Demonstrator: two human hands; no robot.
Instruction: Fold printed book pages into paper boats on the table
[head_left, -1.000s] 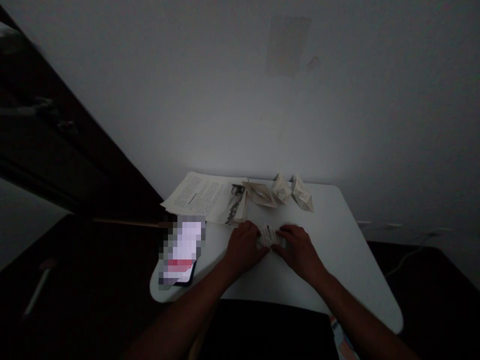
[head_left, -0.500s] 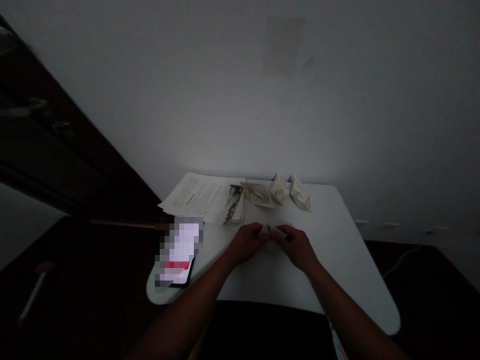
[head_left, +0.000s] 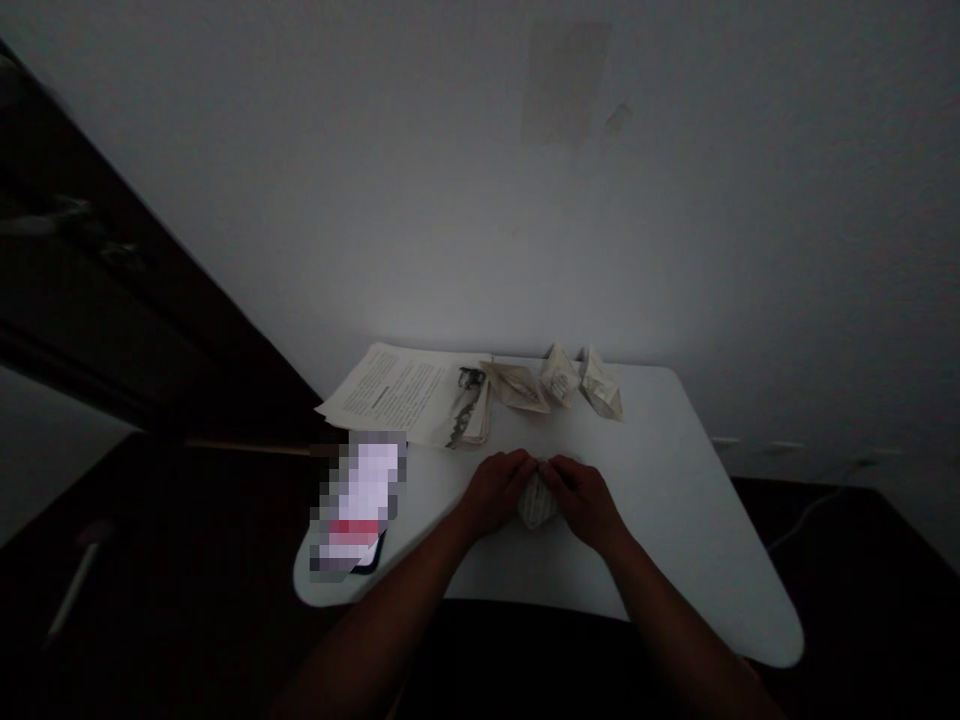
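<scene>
Over the middle of the white table (head_left: 675, 520), my left hand (head_left: 501, 487) and my right hand (head_left: 582, 497) meet on a small folded piece of printed paper (head_left: 536, 505). Both hands have their fingers closed on its upper part, with the fingertips almost touching. The lower part of the paper hangs between them, coming to a blunt point. Its top is hidden by my fingers. Beyond my hands stand folded paper boats: one lies wide and flat (head_left: 517, 386), another sits upright in the middle (head_left: 560, 378), and a third leans at the right (head_left: 601, 385).
A stack of printed pages (head_left: 397, 395) lies at the table's back left, touching the left boat. In front of it is a lit phone (head_left: 364, 505), partly pixelated. The wall (head_left: 450, 200) rises behind the table, and a dark door (head_left: 90, 270) is at the left.
My fingers have closed together over the top of the paper, and more of its printed lower part now shows beneath them. The boats, pages and phone stay in place.
</scene>
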